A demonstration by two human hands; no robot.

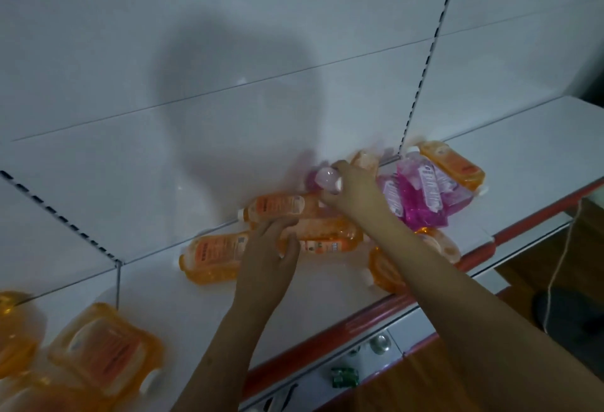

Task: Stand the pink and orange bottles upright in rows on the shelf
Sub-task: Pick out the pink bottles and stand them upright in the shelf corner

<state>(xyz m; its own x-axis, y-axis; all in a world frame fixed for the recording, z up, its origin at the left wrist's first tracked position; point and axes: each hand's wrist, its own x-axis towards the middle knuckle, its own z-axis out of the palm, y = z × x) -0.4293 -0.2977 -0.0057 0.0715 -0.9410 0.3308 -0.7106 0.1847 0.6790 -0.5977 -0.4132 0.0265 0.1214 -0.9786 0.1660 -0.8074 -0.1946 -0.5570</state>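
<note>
Your right hand (351, 192) grips a translucent pink plastic bottle (322, 179); just left of it, your left hand (271, 248) clasps a lying orange plastic bottle (323, 238) amid toppled bottles.

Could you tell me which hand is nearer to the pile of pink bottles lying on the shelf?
Right. The right hand grips a pink bottle just left of the pink pile; the left hand is farther left and nearer the shelf's front, on an orange bottle.

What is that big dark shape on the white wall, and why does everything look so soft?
Head view: the dark shape is a shadow cast on the back panel; dim light and motion blur soften the hands and the orange bottles; the wide lens bends the shelf edge.
</note>
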